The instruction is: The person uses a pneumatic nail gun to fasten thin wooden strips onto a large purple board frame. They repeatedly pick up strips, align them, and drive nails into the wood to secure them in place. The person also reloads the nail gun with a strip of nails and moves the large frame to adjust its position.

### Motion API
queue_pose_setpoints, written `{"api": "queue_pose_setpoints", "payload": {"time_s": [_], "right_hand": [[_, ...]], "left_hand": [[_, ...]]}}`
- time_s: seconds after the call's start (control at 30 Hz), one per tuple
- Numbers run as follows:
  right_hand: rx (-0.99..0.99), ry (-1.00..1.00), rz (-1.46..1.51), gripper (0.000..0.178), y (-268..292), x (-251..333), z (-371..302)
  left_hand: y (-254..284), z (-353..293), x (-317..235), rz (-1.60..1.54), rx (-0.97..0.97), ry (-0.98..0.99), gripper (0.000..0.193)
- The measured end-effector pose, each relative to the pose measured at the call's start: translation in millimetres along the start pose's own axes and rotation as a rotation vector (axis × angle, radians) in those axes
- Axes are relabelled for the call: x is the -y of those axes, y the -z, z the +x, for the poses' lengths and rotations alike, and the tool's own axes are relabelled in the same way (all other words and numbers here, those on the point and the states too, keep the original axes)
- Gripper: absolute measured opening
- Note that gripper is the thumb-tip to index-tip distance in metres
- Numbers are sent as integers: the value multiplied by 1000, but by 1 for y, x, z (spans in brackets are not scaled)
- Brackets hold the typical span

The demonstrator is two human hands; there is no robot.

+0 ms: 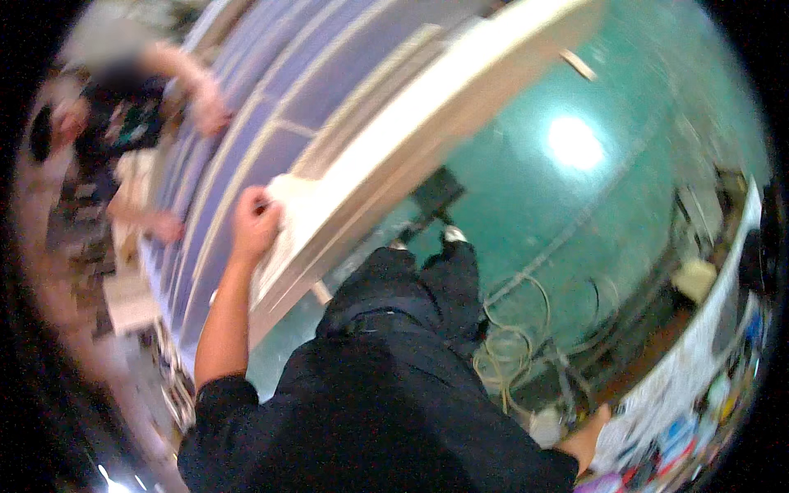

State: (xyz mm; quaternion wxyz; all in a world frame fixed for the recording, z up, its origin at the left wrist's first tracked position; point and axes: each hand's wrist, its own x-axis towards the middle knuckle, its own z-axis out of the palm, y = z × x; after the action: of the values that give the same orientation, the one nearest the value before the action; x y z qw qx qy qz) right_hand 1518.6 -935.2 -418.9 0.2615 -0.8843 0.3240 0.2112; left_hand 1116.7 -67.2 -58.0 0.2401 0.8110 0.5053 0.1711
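Note:
My left hand [256,223] is raised over the near edge of a large workpiece with wooden strips on a purple-blue surface [316,82]. Its fingers are curled closed, and whatever they may hold is too blurred to name. Right beside the fingers lies a pale patch [294,197], perhaps cloth or wood, on the long light wooden edge [394,131]. At the lower right my right hand [590,434] reaches toward a cluttered shelf [657,452]; its fingers are smeared and partly hidden.
Across the workpiece a co-worker in a dark top [123,123] has both hands at its far edge. A coiled pale hose [501,361] lies on the green floor [526,205]. A small wood offcut [578,65] lies farther off. A yellowish block [694,279] sits at the right.

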Motion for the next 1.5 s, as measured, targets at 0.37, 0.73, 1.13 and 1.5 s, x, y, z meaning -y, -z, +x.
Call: {"api": "queue_pose_setpoints", "payload": {"time_s": [0.37, 0.73, 1.13, 1.5], "right_hand": [[123, 45, -234, 22, -71, 33, -25], [166, 116, -348, 21, -105, 49, -18], [151, 137, -441, 22, -94, 50, -11], [140, 168, -489, 25, -78, 62, -8]], "left_hand": [[-12, -9, -5, -75, 29, -14, 26], [-21, -6, -8, -55, -25, -26, 28], [-16, -8, -5, -46, 11, -7, 28], [-17, -13, -7, -93, 3, -29, 35]]}}
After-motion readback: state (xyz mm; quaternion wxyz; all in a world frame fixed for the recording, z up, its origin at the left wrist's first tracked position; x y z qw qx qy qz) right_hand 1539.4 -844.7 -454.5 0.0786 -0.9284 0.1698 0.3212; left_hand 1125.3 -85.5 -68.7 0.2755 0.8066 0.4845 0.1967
